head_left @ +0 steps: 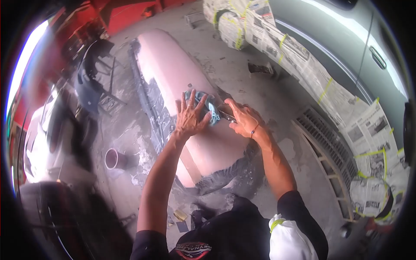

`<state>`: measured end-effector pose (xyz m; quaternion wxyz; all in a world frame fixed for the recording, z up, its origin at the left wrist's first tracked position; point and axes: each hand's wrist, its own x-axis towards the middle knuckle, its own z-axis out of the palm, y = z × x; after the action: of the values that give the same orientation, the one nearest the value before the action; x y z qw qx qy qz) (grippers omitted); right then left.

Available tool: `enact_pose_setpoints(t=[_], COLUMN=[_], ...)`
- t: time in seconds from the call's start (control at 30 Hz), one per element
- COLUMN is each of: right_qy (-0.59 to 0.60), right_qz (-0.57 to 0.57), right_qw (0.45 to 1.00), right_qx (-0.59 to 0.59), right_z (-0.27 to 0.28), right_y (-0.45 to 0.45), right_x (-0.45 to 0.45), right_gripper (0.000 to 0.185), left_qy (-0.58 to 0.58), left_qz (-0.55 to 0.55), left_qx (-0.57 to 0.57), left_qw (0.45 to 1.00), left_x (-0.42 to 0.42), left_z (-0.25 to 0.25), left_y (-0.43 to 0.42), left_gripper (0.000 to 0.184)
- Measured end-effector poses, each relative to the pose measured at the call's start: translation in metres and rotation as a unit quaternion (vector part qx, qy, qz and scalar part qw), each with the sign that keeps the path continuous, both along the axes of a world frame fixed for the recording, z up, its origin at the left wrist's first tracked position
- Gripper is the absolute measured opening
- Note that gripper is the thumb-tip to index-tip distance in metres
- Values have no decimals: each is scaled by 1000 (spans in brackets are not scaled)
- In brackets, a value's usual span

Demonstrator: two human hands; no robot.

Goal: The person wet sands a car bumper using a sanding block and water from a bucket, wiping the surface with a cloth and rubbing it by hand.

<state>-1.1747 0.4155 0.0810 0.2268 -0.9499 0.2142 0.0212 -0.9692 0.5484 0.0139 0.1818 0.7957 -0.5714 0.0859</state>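
A long pink-coated panel (173,56) with dark plastic sheeting (151,106) around its edges stretches out in front of me. My left hand (190,117) lies flat on it with fingers spread, pressing on a crumpled teal cloth (211,104). Just right of the cloth, my right hand (246,119) is closed around a slim metal tool (226,115). The tool points toward the cloth; its exact kind is partly hidden by the fingers.
A maroon bucket (113,159) stands on the dusty floor at left. Dark car parts (89,89) rest on a stand beyond it. To the right are a slatted grille (327,147) and a pale green car (329,47) masked with newspaper (299,65). Sandpaper pieces (182,226) lie near my body.
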Motion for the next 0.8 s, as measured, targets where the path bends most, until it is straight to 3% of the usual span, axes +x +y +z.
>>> enact_pose_setpoints(t=[0.07, 0.13, 0.2, 0.27, 0.3, 0.33, 0.4, 0.43, 0.47, 0.57, 0.63, 0.67, 0.73, 0.8], right_qy=[-92, -76, -233, -352, -359, -352, -356, -353, -319, -288, -286, -287, -288, -306], right_qz=[-107, -159, -278, -311, -350, -361, -405, -398, -365, -312, -289, -278, -260, -244], right_qw=[981, 982, 925, 872, 854, 842, 836, 841, 865, 890, 897, 896, 898, 897], right_qx=[-132, -74, -113, -135, -137, -194, -97, -100, -126, -166, -174, -193, -208, -206], right_z=[-44, -81, -136, -169, -183, -200, -186, -187, -190, -214, -244, -260, -278, -287], right_y=[12, 38, 68, 109, 127, 140, 161, 169, 178, 202, 220, 227, 236, 235], right_x=[-16, -22, -25, -26, -24, -23, -20, -26, -32, -49, -62, -65, -72, -75], right_gripper=[81, 76, 58, 48, 43, 46, 46, 46, 48, 51, 51, 51, 50, 47], left_qy=[-33, -31, -30, -24, -33, -22, 32, 191, 163, 226, 60, 102, 104, 101], left_qz=[-20, -27, -40, -29, -40, -38, -73, -30, -4, 68, 0, -9, 32, 84], left_qx=[71, 71, 71, 37, -34, -40, -121, -157, -194, -205, -197, -109, -151, -120], left_qw=[997, 997, 996, 999, 998, 998, 989, 968, 967, 950, 979, 989, 982, 984], left_x=[1, 4, 21, 40, 43, 56, 80, 85, 107, 133, 114, 108, 79, 68], left_z=[10, 17, 5, -13, -11, -12, -6, 3, -6, -16, -25, -33, -28, -16], left_y=[-6, -11, -23, -39, -42, -48, -49, -39, -35, -7, 15, 22, 37, 36], left_gripper=[68, 67, 67, 62, 47, 47, 28, 18, 14, 23, 44, 59, 60, 63])
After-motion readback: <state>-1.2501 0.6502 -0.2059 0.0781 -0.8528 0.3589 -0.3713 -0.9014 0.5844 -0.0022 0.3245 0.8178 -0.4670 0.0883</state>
